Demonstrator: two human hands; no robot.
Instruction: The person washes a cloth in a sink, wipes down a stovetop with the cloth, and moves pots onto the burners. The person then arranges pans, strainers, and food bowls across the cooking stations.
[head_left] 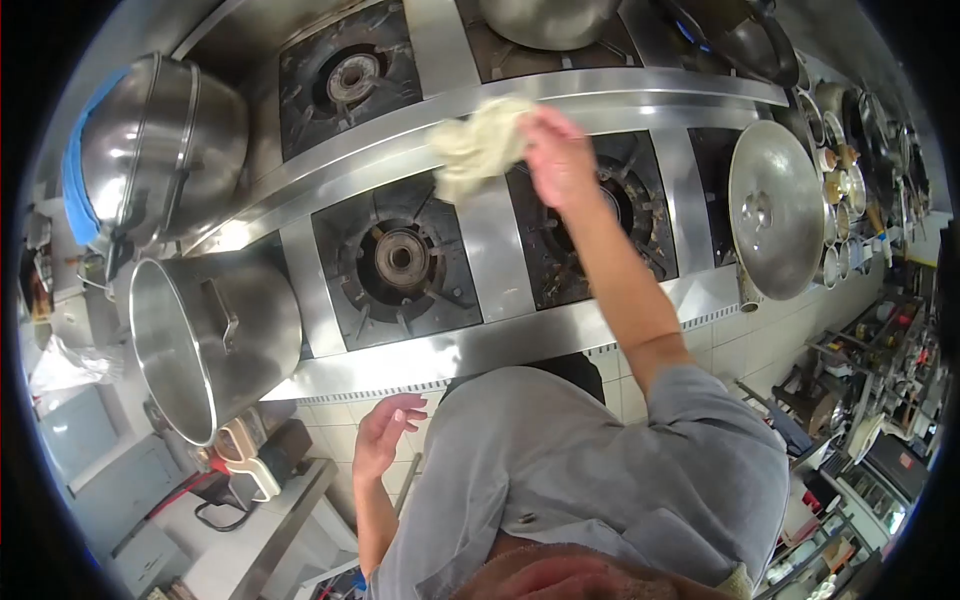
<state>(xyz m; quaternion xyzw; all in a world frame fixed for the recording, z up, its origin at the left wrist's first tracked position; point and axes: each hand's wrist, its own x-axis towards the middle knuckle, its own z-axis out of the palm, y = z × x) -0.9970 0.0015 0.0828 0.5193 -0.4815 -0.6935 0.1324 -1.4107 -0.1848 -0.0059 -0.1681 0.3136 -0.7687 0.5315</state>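
Observation:
My right hand (558,158) is stretched out over the stove and grips a crumpled cream cloth (478,148). The cloth hangs to the left of the hand, over the steel strip between the front and back burners, slightly blurred. Below the hand is a front burner (640,205), partly covered by my forearm. Another front burner (402,257) sits to the left with its black grate bare. Down by my body, in front of the stove's edge, my left hand (386,430) is held in the air with loosely bent fingers and nothing in it.
A large steel pot (250,320) stands at the stove's left end, with a big steel vessel (200,140) and blue cloth (80,160) behind it. A wok (775,210) rests on the right. Another pan (550,20) sits on a back burner. Several small containers (838,190) line the far right.

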